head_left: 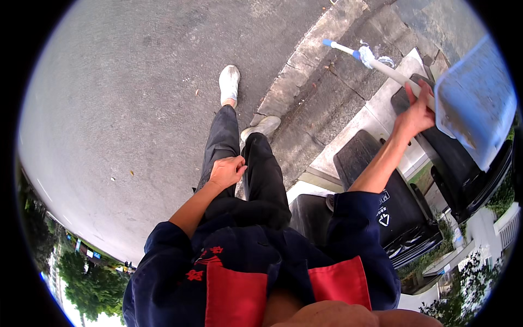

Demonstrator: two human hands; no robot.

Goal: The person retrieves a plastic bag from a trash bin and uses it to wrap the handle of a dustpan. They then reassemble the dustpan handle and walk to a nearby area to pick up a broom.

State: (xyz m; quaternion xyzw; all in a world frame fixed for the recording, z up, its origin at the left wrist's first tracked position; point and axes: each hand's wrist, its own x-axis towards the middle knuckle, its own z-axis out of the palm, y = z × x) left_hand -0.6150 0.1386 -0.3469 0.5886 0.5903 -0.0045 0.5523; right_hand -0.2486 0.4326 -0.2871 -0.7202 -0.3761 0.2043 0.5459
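Note:
My right hand (417, 113) is wrapped round the white handle of a long-handled blue dustpan (474, 103), close to the pan. The pan is raised at the right, with brownish dirt smeared on its surface. Its white handle (393, 74) points away to the upper left and ends in a blue tip. Crumpled whitish plastic (368, 56) clings round the handle below that tip. My left hand (227, 171) hangs in front of my thighs, fingers curled in, and no object shows in it.
Black lidded bins (389, 201) stand along my right side, below the dustpan. A cracked concrete kerb (291, 68) runs diagonally beside my feet. Grey road surface (120, 98) spreads to the left, with a few fallen leaves. Shrubs grow behind the bins.

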